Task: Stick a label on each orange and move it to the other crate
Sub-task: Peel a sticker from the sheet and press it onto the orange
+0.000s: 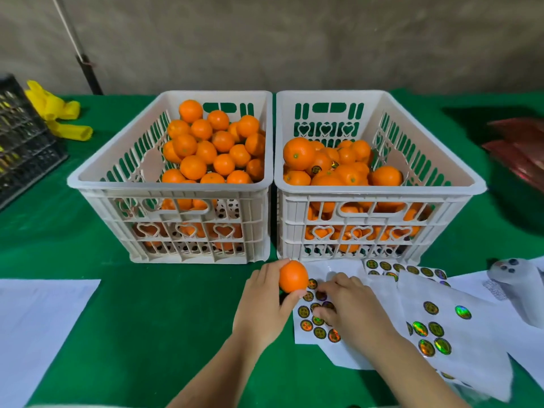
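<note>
Two white slotted crates stand side by side on the green cloth. The left crate holds several plain oranges. In the right crate lie several oranges, some with round shiny labels. My left hand grips one orange just in front of the crates. My right hand rests fingers-down on a white sticker sheet with round holographic labels, its fingertips pinching at one label beside the held orange.
More sticker sheets lie overlapped at the right. A white paper sits at the near left. A black crate and a yellow object are at the far left; red bags at the far right; a grey object near the right edge.
</note>
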